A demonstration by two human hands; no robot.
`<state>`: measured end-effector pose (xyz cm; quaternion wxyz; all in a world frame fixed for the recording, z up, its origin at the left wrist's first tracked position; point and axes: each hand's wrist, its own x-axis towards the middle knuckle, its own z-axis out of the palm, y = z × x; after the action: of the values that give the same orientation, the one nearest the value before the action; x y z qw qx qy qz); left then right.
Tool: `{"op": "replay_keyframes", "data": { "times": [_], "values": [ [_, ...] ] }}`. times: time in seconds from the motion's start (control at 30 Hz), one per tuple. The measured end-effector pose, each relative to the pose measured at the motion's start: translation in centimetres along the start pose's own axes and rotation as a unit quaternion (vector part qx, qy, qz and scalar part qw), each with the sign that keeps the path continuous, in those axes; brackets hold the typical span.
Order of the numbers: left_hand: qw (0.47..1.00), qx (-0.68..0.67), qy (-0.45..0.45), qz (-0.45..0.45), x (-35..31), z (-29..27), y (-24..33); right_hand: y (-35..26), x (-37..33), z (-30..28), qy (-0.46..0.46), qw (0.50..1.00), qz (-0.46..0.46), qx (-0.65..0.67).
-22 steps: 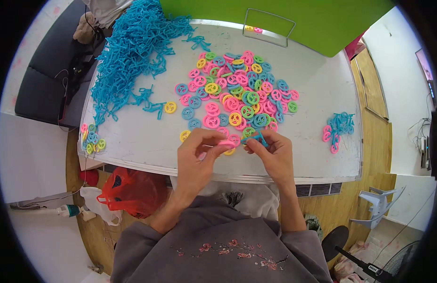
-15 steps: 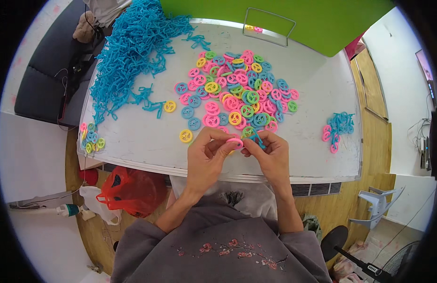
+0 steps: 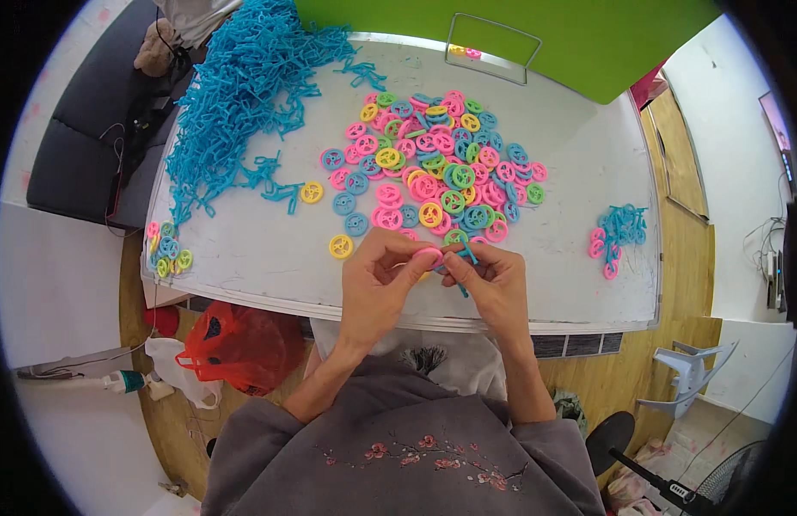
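A pink ring point(image 3: 429, 255) sits pinched between the thumb and forefinger tips of the left hand point(image 3: 383, 279), just above the near edge of the white table point(image 3: 252, 258); it is too small and too covered to tell which way its face is turned. Touching it from the right is a thin blue stick point(image 3: 464, 258), gripped in the closed fingertips of the right hand point(image 3: 493, 279), its long axis running slantwise from up near the ring down toward the person. Both hands meet at the fingertips, knuckles raised and wrists bent, the forearms coming up from grey sleeves point(image 3: 269, 430). Just beyond the hands lies a spread of pink, blue, yellow and green rings point(image 3: 433, 168). A heap of blue sticks point(image 3: 235, 95) covers the far left of the table, a small cluster of finished pieces point(image 3: 618, 236) lies to the right, and another small cluster point(image 3: 166, 249) sits at the left edge.
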<state>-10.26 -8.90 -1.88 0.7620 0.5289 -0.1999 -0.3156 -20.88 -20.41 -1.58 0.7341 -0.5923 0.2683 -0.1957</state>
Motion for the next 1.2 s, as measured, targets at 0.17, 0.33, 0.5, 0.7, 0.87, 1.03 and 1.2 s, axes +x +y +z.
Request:
{"op": "replay_keyframes", "data": {
  "times": [0.17,0.33,0.5,0.7,0.87,1.03,1.2],
  "values": [
    [0.993,0.086,-0.008,0.082,-0.2,-0.5,-0.7,0.1,0.3,0.0,-0.021,0.999,0.036,0.022],
    [0.999,0.035,0.005,0.009,-0.1,-0.7,0.4,-0.6,-0.1,0.1,-0.017,0.998,-0.027,-0.045],
    [0.998,0.054,0.019,0.026,-0.2,-0.5,0.0,-0.5,0.2,-0.1,-0.016,0.963,-0.14,-0.229],
    [0.993,0.116,-0.006,0.024,-0.2,-0.6,0.3,-0.1,-0.1,0.5,0.01,0.951,-0.176,-0.252],
    [0.977,0.197,0.015,0.082,-0.4,-0.4,0.0,0.0,-0.4,0.7,0.013,0.981,-0.068,-0.183],
    [0.944,0.31,0.022,0.109,-0.5,0.0,0.2,0.5,-0.5,0.7,0.011,0.978,-0.082,-0.189],
    [0.957,0.264,0.044,0.113,-0.4,0.2,-0.5,1.0,-0.7,0.9,0.036,0.992,-0.052,-0.112]
  ]
}}
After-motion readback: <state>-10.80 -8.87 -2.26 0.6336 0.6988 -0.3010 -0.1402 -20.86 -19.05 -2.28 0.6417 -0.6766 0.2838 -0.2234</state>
